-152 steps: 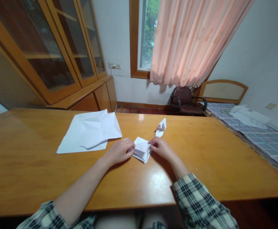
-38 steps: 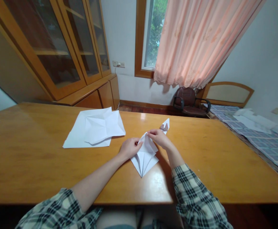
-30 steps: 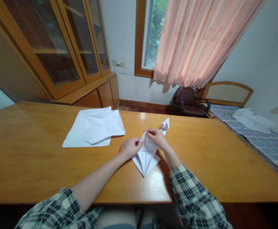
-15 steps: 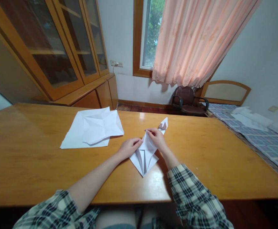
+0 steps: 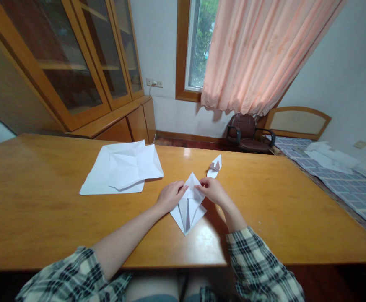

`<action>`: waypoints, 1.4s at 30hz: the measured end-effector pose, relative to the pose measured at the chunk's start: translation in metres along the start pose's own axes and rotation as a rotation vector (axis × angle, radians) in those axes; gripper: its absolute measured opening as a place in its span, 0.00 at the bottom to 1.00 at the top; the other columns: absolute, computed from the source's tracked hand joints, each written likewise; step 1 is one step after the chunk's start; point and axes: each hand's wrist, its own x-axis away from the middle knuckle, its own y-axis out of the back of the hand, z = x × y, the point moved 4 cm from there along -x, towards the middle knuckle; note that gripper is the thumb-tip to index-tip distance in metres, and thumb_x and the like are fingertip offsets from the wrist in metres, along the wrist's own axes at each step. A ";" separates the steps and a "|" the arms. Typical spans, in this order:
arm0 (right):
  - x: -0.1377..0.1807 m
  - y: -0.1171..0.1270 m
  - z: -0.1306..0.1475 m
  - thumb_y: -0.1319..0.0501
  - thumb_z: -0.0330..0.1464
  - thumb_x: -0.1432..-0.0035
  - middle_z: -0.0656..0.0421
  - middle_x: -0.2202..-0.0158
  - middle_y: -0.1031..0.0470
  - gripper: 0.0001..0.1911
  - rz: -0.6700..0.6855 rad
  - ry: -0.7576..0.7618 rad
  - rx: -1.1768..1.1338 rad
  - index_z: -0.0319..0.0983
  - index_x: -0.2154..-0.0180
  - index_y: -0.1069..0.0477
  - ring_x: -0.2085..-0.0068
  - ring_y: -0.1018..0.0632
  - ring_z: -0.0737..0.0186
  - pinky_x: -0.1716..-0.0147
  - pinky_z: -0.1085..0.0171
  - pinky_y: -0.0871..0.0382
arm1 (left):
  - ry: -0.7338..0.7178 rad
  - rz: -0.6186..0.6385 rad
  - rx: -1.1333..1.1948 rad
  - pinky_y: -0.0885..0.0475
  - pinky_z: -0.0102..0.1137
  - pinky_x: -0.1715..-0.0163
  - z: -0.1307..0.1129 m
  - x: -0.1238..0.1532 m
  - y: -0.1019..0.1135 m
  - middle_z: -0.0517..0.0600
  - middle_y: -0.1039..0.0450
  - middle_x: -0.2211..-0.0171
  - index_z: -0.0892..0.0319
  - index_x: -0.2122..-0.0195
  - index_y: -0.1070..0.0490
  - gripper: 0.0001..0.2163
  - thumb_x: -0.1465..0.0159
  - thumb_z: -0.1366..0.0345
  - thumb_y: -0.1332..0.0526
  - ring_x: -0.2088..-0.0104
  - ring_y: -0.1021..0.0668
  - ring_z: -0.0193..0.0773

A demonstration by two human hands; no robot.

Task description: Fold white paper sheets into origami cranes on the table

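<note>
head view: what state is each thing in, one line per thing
folded paper: partly folded, diamond-shaped, creased
left hand: thumb over the folded paper's left side
right hand: fingertips at its right edge
upper sheet: unfolded, creased, overlapping the lower sheet
small paper piece: folded, on the table
curtain: partly covering the window
cabinet doors: shut

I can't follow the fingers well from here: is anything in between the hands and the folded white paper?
Nothing visible: the left hand and right hand both touch the folded white paper. The small folded piece lies beyond the right hand; the loose sheets lie to the left.
</note>
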 end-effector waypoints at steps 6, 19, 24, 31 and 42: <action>0.001 -0.005 0.011 0.43 0.29 0.48 0.61 0.79 0.36 0.11 -0.120 0.024 0.164 0.37 0.81 0.35 0.74 0.36 0.67 0.74 0.67 0.49 | -0.013 -0.022 0.004 0.45 0.29 0.75 0.001 0.000 -0.001 0.47 0.32 0.76 0.58 0.74 0.33 0.18 0.34 0.53 0.51 0.73 0.30 0.36; 0.006 -0.019 0.019 0.42 0.31 0.45 0.56 0.70 0.29 0.17 -0.178 -0.020 0.020 0.35 0.53 0.31 0.68 0.29 0.61 0.68 0.65 0.39 | 0.043 0.033 0.237 0.39 0.28 0.73 0.008 -0.003 0.001 0.49 0.24 0.74 0.60 0.69 0.24 0.21 0.35 0.52 0.51 0.72 0.26 0.37; 0.009 0.000 -0.003 0.55 0.41 0.36 0.61 0.76 0.33 0.22 0.057 -0.136 -0.455 0.35 0.60 0.28 0.78 0.35 0.68 0.77 0.68 0.42 | 0.047 0.013 0.265 0.39 0.28 0.74 0.009 -0.003 0.003 0.48 0.24 0.73 0.61 0.68 0.23 0.20 0.35 0.52 0.50 0.72 0.26 0.37; 0.022 0.007 -0.014 0.42 0.42 0.43 0.62 0.76 0.31 0.15 0.376 -0.007 -0.448 0.36 0.66 0.26 0.75 0.34 0.69 0.75 0.69 0.42 | 0.062 0.018 0.277 0.37 0.28 0.71 0.014 -0.004 -0.001 0.49 0.23 0.70 0.60 0.67 0.23 0.20 0.35 0.52 0.50 0.69 0.25 0.38; 0.009 -0.020 -0.015 0.36 0.46 0.51 0.65 0.78 0.36 0.19 0.046 0.003 -0.153 0.38 0.69 0.35 0.76 0.35 0.68 0.76 0.69 0.46 | 0.042 0.020 0.239 0.37 0.27 0.72 0.013 -0.005 -0.002 0.48 0.26 0.74 0.60 0.69 0.25 0.21 0.35 0.52 0.51 0.71 0.27 0.37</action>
